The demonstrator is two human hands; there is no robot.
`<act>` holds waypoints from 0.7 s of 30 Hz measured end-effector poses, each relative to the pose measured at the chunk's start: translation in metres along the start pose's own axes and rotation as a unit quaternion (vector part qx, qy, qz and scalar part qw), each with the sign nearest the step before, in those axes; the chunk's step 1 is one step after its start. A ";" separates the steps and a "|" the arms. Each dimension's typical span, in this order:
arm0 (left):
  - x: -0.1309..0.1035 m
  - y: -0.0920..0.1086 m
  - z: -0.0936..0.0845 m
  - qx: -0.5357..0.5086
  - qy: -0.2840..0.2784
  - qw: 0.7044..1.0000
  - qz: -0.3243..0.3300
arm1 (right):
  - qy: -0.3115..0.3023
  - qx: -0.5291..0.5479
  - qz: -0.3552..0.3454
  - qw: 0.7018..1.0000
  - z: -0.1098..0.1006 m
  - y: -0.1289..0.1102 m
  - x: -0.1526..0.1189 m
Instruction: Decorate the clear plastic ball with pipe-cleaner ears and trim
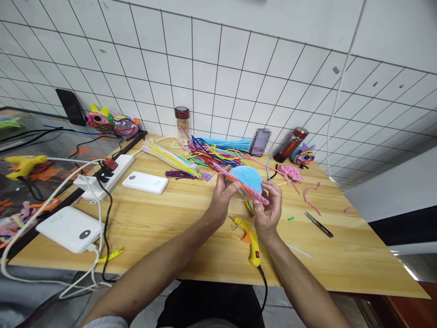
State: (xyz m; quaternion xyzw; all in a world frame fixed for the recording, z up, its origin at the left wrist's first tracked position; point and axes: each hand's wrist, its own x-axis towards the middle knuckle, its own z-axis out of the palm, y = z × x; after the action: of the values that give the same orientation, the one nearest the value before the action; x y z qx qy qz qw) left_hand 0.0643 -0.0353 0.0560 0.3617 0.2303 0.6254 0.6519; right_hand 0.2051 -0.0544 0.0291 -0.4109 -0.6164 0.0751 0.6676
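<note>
"How does the dome [247,176] look?"

"Light blue, ribbed in close curved rows, rounded side up. Edged with a fuzzy pink strip [261,197], an orange strand [246,190] just under it. Tilted, lower toward the right."

"And where?"

"Held up over the table [358,255], just beyond the yellow glue gun [252,241]."

"Gripped how?"

"At both ends. Pinched between thumb and fingers of the left hand [221,196], closed on the strip; held at the other end in the right hand [269,209], fingers curled round the side, thumb near the strip."

"Around it?"

"Behind, a heap of coloured stems [215,154]. To the right, a pink bundle [291,173] and dark snips [319,224]. To the left, a white power bank [145,182]. Near the wall [206,59], a bottle [183,126] and a red flask [291,145]."
</note>
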 end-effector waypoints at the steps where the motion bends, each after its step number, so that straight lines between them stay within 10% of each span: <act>1: 0.000 0.000 0.000 -0.005 0.002 1.000 -0.002 | 0.000 0.004 0.004 1.000 0.001 0.000 0.000; 21: 0.001 -0.002 0.001 -0.015 0.025 0.999 -0.018 | -0.006 0.025 0.034 0.999 0.000 -0.001 -0.002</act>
State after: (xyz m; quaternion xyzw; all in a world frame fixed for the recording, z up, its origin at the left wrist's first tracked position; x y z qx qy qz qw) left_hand 0.0665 -0.0341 0.0558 0.3315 0.2435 0.6259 0.6626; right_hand 0.2042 -0.0565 0.0278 -0.4144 -0.6043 0.1154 0.6707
